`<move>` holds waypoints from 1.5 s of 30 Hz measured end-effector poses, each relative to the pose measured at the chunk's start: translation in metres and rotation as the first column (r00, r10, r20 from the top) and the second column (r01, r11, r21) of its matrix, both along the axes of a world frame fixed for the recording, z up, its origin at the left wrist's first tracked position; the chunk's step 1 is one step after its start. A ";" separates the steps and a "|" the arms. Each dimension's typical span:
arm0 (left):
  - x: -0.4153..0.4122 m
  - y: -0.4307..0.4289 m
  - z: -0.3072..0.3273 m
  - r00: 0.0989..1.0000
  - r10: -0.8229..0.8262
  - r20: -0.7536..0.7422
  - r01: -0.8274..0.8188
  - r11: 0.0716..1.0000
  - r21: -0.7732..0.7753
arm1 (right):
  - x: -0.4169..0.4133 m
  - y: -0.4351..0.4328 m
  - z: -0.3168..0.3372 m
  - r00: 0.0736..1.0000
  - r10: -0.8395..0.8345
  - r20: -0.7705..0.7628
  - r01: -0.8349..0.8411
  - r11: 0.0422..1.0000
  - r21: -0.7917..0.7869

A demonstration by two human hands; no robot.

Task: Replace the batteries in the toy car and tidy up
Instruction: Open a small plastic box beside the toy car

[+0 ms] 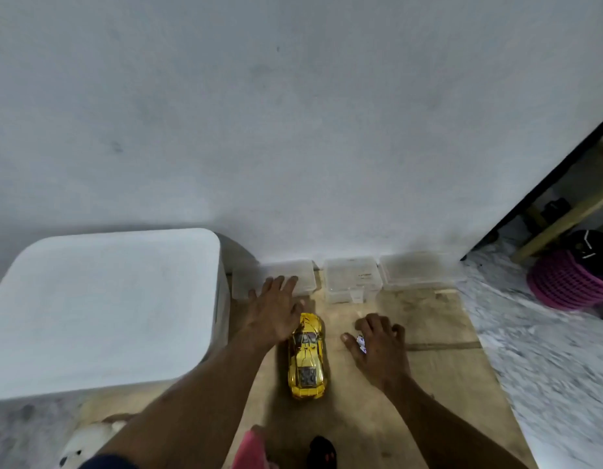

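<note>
Bare plywood flooring (428,384) carried the shiny yellow toy car (306,357) at six o'clock. Your left hand (276,309) lay fingers spread, covering its nose; your right hand (377,346) clutched something small, white-and-purple, half hidden (361,342).

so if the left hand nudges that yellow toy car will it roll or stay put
The yellow toy car sits upright on flat wooden board, so it probably rolls lengthwise. Its glossy shell looks rigid and maybe slippery. The left hand is at its side, so a sideways push likely skids it.
</note>
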State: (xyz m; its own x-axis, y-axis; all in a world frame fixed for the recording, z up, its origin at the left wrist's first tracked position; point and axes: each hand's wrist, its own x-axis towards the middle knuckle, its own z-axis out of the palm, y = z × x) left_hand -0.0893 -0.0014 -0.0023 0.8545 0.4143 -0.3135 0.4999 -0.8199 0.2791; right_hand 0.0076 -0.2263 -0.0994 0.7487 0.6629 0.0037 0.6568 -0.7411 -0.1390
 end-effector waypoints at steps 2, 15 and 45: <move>-0.003 0.006 0.005 0.999 0.036 -0.003 -0.036 0.999 0.030 | 0.002 0.005 0.012 1.000 0.002 -0.007 -0.002 0.995 0.098; 0.009 0.043 0.005 0.979 0.202 -0.007 -0.201 0.977 0.076 | 0.039 0.153 0.089 0.858 0.508 -0.078 -0.514 0.847 -0.132; 0.036 0.063 0.041 0.975 0.025 -0.220 0.011 0.987 0.158 | 0.042 0.149 0.084 0.902 0.394 0.180 -0.369 0.916 -0.156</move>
State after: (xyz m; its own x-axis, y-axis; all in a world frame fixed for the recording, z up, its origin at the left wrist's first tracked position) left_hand -0.0529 0.0616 0.0384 0.7684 0.4790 -0.4245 0.5404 -0.8409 0.0291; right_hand 0.0498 -0.0773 -0.0153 0.4296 0.9023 0.0349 0.8970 -0.4309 0.0984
